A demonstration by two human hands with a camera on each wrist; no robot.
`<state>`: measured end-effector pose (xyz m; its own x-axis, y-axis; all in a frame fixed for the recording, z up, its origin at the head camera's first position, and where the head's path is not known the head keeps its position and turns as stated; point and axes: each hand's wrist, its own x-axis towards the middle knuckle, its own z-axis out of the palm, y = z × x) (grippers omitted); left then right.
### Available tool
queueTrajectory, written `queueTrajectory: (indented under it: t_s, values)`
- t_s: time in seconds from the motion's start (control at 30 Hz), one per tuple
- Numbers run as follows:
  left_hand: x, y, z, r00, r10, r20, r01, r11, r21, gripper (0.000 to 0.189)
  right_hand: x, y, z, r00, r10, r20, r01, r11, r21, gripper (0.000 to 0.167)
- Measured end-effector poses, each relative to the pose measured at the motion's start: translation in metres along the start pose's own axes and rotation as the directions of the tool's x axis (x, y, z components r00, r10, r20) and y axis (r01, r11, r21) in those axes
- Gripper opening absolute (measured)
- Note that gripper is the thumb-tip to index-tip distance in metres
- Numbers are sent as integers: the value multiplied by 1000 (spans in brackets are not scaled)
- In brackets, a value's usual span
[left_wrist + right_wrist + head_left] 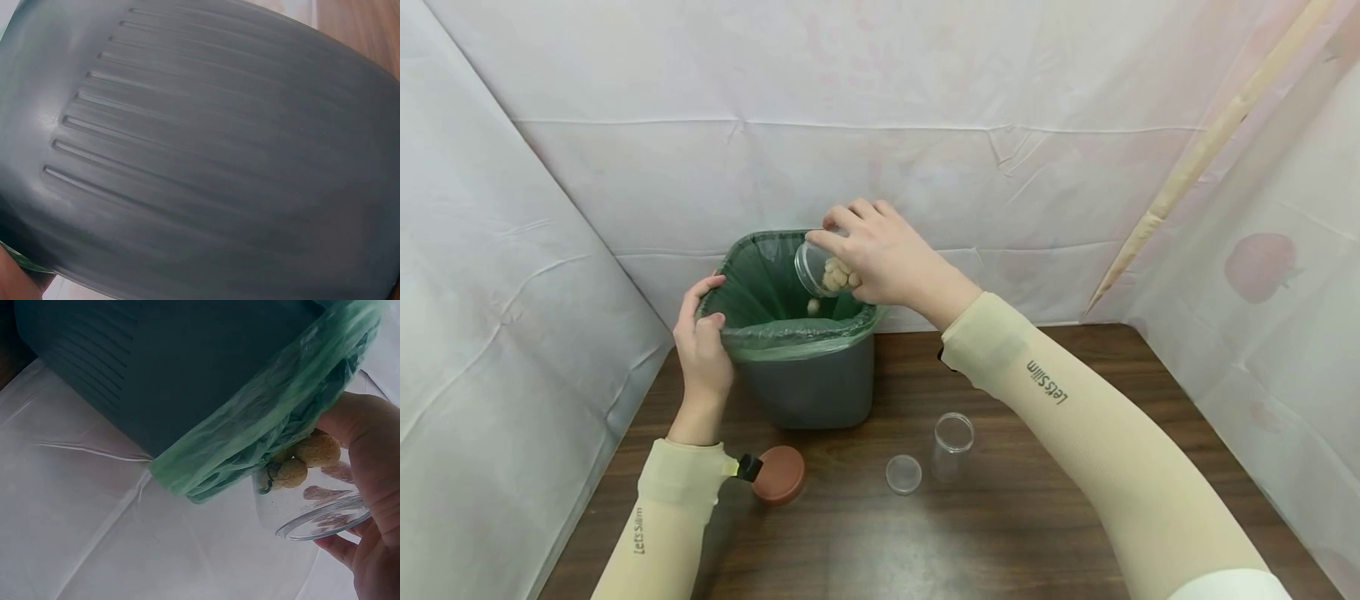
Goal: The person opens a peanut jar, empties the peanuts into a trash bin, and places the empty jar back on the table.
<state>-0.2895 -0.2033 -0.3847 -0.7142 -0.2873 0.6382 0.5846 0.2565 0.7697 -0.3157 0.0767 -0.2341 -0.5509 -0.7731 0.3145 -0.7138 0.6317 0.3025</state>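
Observation:
My right hand [891, 258] holds a clear jar [806, 268] tipped sideways, its mouth over the opening of a dark grey trash bin [808, 387]. Tan, rough-shelled peanuts [317, 450] lie inside the jar. One peanut [813, 307] is just below the jar's mouth, over the bin's inside. A green bag [752, 287] lines the bin and folds over its rim. On the left side, my left hand [706, 354] grips the lined rim, with thumb and fingers at the edge. Ribbed grey bin wall [219, 156] fills the left wrist view.
Near my left wrist, a reddish-brown round lid [779, 475] lies on the dark wooden table [1000, 517]. A second clear jar [953, 450] stands to the right, beside a clear round lid [903, 474]. White fabric walls [850, 167] enclose the back and sides.

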Motion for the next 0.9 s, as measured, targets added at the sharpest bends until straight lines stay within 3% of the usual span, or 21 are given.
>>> queueTrajectory:
  t_s: [0.5,0.9]
  values:
    - [-1,-2,-1,1000,-18,7,18,1000,-22,61,2,-1,1,1000,-18,9,18,1000,-20,75]
    - [-1,-2,0,1000,-23,7,23,1000,-15,61,4,-1,0,997,-35,73,38,999,-32,78]
